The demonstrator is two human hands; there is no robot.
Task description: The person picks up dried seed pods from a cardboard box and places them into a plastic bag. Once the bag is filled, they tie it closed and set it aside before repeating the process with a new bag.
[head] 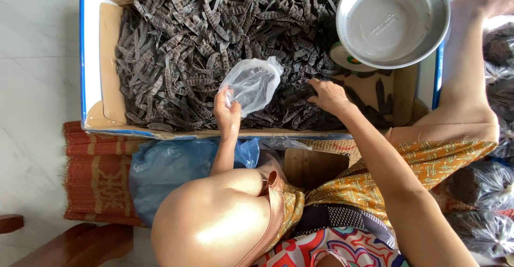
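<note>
Your right hand's point(329, 97) fingertips are buried among the dark pods point(203, 37). The cardboard box's point(107, 47) far wall and the steel bowl's point(392, 21) far rim are cut off at the top edge.

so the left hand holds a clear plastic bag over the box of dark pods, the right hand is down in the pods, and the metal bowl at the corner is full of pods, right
Not quite: the metal bowl is empty, as the head view shows. The rest holds: the left hand grips a clear plastic bag over the cardboard box of dark pods, and the right hand rests on the pods.
</note>
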